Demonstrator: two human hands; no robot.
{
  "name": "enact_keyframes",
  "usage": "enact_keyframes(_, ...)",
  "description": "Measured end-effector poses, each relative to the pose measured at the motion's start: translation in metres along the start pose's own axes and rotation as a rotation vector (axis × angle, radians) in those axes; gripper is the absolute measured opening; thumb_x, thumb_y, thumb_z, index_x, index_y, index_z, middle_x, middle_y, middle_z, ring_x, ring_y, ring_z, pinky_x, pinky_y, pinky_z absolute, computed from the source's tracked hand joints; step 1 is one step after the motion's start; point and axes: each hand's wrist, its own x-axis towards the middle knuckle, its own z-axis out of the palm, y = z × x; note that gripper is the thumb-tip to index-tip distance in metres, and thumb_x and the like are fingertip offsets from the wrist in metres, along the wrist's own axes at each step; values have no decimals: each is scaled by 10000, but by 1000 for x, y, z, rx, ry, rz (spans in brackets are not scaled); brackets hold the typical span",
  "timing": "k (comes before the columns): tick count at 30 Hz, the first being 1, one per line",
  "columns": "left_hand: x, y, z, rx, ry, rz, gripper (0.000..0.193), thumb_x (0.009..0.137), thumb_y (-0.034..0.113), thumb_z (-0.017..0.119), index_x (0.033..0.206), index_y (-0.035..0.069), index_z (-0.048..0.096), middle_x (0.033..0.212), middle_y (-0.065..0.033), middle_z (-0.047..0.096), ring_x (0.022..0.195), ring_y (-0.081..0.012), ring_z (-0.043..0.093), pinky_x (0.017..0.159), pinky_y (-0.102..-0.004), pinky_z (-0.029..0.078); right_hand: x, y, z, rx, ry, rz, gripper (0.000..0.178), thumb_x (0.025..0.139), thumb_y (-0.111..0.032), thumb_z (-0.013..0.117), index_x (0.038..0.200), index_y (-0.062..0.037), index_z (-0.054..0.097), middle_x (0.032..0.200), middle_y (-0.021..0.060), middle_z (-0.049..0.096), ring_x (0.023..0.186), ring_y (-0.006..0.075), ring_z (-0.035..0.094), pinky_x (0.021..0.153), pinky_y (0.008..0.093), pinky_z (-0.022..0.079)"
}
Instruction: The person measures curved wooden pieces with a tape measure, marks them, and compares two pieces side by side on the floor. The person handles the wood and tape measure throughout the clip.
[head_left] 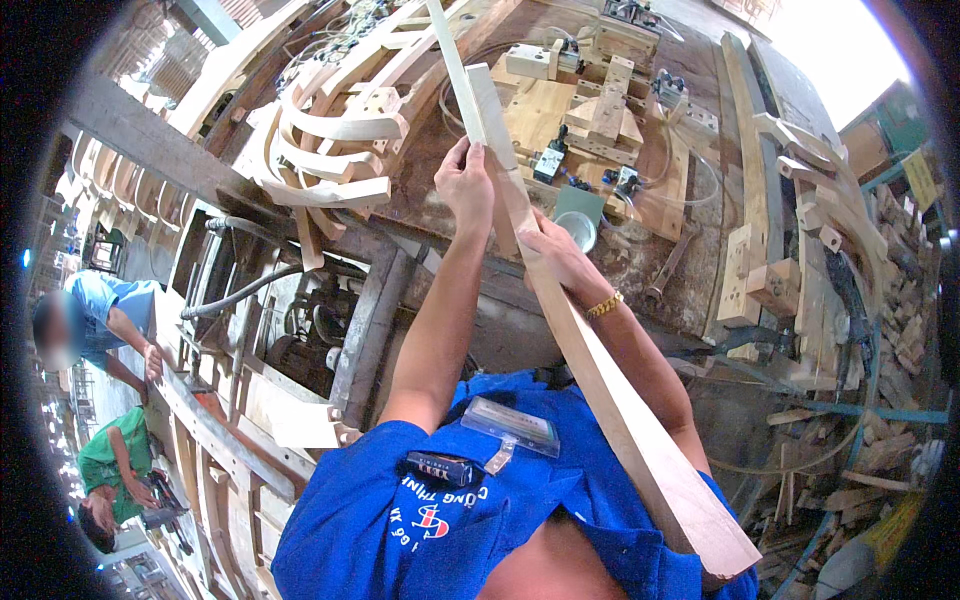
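Note:
I hold a long, flat, pale wooden slat that runs from my chest up toward the workbench. My left hand grips its upper part, together with a thinner strip that sticks up beyond it. My right hand, with a gold bracelet at the wrist, clasps the slat from the right a little lower down. The slat's near end reaches past my blue shirt.
A dusty workbench carries a wooden jig with clamps, a stack of curved wooden parts and a white cup. Wood offcuts pile up at the right. Two other people work at the left.

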Motion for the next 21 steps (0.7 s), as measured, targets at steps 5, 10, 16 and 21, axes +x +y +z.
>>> enact_keyframes(5,2,1,2,-59,-3,1,266,911,83,652,1110,-91,676,1003,-121,714,877,-137,649,805,-257,507,0,0,0,-18,1,33,623,935,-278,519,1474,-18,347,1166,89,589,957,154,553,847,286,473)
enact_keyframes(10,0,1,3,-49,3,-31,272,908,89,659,1111,-91,676,1000,-120,714,877,-138,649,802,-257,507,0,0,0,-15,-5,-10,624,934,-284,514,1472,-19,344,1152,100,591,937,169,558,837,306,477)
enact_keyframes(16,-1,2,3,19,15,22,267,916,90,633,1113,-86,677,989,-133,722,860,-154,662,788,-282,517,-2,-2,0,-60,7,-21,575,936,-285,507,1432,-23,381,1094,108,593,908,182,563,823,320,485)
enact_keyframes(21,0,-1,5,-11,-2,41,253,896,92,641,1095,-55,694,963,-130,733,850,-151,669,783,-287,518,-2,0,-1,-31,-5,40,535,938,-295,510,1401,-46,409,1007,75,582,827,149,559,730,314,499)
